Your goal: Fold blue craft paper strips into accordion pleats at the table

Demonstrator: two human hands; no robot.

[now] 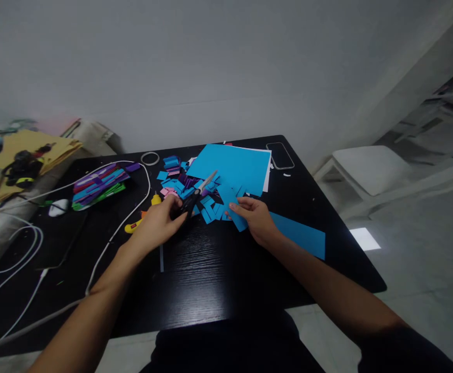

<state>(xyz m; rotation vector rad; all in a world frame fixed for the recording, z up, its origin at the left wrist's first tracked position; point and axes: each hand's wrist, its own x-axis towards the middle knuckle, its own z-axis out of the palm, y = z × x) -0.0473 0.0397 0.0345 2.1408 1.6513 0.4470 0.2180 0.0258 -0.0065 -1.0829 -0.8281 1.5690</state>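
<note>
My left hand is closed around the black handles of a pair of scissors, whose blades point away and to the right over the cut pieces. Between the thumb and fingers of my right hand is a blue paper strip, tilted above the table. Small blue paper pieces lie scattered under the scissors, with pink and purple ones among them. A large blue sheet rests behind, over a white sheet. Another blue strip lies partly under my right forearm.
On the black table are a phone, a tape ring, a yellow glue gun, a white cable and a coloured paper stack. A white stool stands right of the table.
</note>
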